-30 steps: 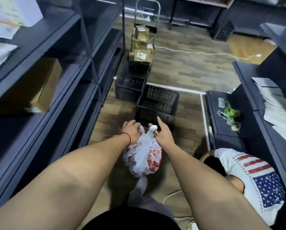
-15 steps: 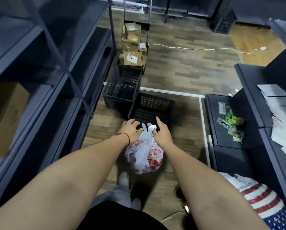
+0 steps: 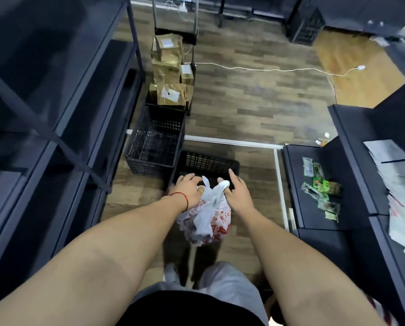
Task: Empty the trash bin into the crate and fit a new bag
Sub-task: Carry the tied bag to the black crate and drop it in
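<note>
A full white plastic bag with red print point(image 3: 205, 220) hangs in the air in front of me. My left hand point(image 3: 188, 190) grips its left handle loop and my right hand point(image 3: 235, 192) grips the right loop, index finger stretched forward. Just beyond the hands, a black slotted crate point(image 3: 206, 162) stands on the wooden floor; the bag hangs above its near edge. No trash bin is in view.
A second black crate point(image 3: 153, 143) stands left of the first, behind it a hand cart with cardboard boxes point(image 3: 169, 74). Dark metal shelving point(image 3: 55, 114) lines the left, and a dark low shelf with small packets point(image 3: 319, 187) the right. A white cable point(image 3: 267, 69) crosses the floor.
I have stepped forward; the bag, held by both hands, has come closer to the near crate. The person in the flag-print shirt at lower right has almost slipped out of view.
</note>
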Available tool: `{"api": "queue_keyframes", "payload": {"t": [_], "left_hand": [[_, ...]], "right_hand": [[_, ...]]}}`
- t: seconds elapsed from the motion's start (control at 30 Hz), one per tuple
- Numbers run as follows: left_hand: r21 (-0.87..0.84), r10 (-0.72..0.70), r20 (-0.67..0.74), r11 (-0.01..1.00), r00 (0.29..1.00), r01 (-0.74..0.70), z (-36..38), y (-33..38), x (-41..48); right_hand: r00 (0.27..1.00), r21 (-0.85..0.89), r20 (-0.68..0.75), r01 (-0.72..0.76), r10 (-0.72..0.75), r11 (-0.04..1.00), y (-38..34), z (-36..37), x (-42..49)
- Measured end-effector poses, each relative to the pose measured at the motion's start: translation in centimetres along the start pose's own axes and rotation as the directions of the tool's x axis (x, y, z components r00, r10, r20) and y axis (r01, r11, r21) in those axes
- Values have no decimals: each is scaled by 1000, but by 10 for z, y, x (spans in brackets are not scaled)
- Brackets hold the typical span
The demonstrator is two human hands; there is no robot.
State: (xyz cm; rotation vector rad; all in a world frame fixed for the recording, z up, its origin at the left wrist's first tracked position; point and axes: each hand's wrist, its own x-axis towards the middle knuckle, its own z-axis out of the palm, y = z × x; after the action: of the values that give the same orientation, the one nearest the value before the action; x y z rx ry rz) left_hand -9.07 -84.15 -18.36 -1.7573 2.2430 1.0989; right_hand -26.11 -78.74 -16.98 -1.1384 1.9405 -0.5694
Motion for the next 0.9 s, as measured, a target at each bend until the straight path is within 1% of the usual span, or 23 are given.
{"api": "queue_keyframes", "payload": {"t": [0.13, 0.27, 0.33, 0.43, 0.57, 0.67, 0.73, 0.8, 0.9], "left_hand": [[-25, -32, -5, 999, 999, 32, -12, 12, 53], [-82, -126, -22, 989, 992, 124, -13, 16, 104], [-123, -169, -40, 979, 985, 163, -11, 16, 127], [-184, -220, -42, 960, 975, 209, -7, 15, 151], [-222, -285, -63, 938, 957, 265, 1, 6, 186], [-247, -322, -63, 922, 945, 297, 23, -13, 223], [-271, -323, -83, 918, 943, 291, 46, -30, 248], [-260, -325, -107, 921, 940, 289, 74, -53, 281], [-221, -360, -104, 917, 927, 332, 120, -91, 328]], "right_hand": [[999, -16, 31, 16, -15, 1000, -6, -11, 63], [994, -98, 94, 59, -49, 993, -4, -18, 124], [986, -165, 146, 105, -81, 981, -2, -18, 156], [970, -329, 230, 153, -78, 932, -1, -18, 199], [959, -397, 278, 171, -60, 902, 8, -4, 250], [951, -425, 306, 173, -39, 889, 31, 20, 294], [951, -429, 308, 164, -27, 888, 53, 38, 324], [949, -442, 316, 155, -9, 883, 83, 63, 359], [943, -468, 332, 142, 24, 872, 128, 102, 400]]}}
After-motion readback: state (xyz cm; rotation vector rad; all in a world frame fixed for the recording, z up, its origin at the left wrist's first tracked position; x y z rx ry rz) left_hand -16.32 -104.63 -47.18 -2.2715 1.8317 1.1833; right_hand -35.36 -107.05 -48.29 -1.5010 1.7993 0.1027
